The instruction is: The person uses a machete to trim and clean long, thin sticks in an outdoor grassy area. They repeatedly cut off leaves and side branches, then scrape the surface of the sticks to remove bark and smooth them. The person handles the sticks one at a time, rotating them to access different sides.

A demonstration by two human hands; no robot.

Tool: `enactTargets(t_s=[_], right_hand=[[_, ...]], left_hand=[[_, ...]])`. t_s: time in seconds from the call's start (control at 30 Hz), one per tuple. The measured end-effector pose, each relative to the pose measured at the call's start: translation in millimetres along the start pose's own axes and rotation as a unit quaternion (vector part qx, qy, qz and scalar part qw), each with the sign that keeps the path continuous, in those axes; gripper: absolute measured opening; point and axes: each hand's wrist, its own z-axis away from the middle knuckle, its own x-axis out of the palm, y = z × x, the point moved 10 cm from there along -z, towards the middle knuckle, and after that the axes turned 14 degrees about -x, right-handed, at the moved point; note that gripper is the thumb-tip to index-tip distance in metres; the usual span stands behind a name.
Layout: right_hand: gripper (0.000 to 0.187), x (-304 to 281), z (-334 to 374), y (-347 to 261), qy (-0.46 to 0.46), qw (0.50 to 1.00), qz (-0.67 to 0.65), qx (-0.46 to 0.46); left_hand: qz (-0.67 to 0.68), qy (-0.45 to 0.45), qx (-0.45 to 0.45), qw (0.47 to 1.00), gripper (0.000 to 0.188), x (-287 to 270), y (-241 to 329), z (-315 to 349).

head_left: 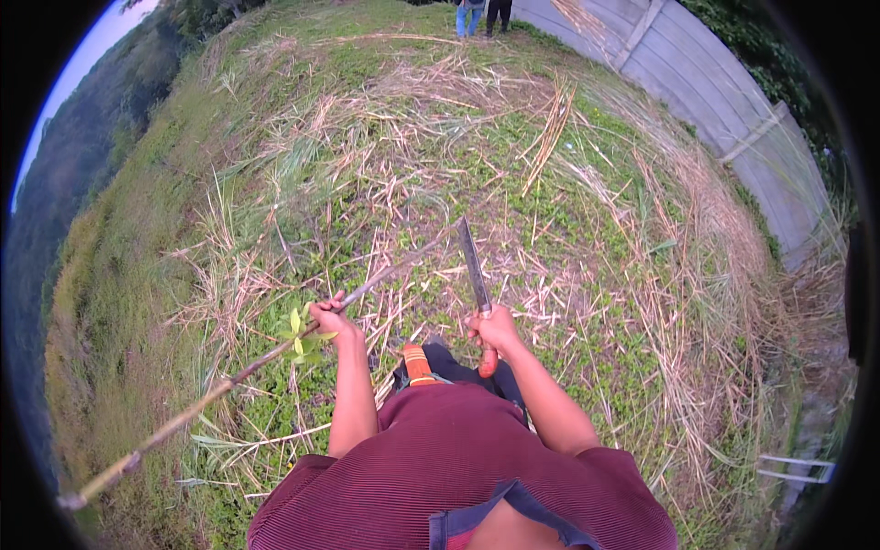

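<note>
My left hand is closed around a long, thin branch that slants from the lower left up toward the middle. A small tuft of green leaves grows from the branch beside that hand. In my right hand is a machete, gripped by its orange-brown handle, its dark blade pointing up and away from me. The blade's tip is close to the branch's thin far end; whether they touch I cannot tell. An orange sheath or handle shows at my waist.
Cut dry stalks lie scattered over the green ground ahead. A grey panel wall runs along the right, with a heap of dry grass beside it. Two people stand at the far end. A wooded slope drops away at left.
</note>
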Motion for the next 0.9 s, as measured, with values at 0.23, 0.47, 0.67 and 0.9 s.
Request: enactTargets(t_s=[0.23,0.47,0.67,0.9], right_hand=[[0.016,-67.3,-39.9,-44.5,0.004,0.991,0.096,-0.090],[0.023,-113.8,-104.9,-115.8,0.039,0.951,0.121,-0.282],[0.040,-129.2,-138.9,-207.0,-0.069,0.910,-0.008,-0.410],[0.030,-137.9,-169.9,-197.4,-0.145,0.912,-0.136,-0.358]], left_hand=[[-0.170,-0.142,0.126,0.967,0.028,240.3,19.3,49.9],[-0.260,-0.269,0.275,0.886,0.024,398.2,-27.9,161.9],[-0.319,-0.259,0.296,0.862,0.034,419.4,-85.4,239.6],[-0.329,-0.141,0.327,0.874,0.041,403.3,-97.9,287.1]])
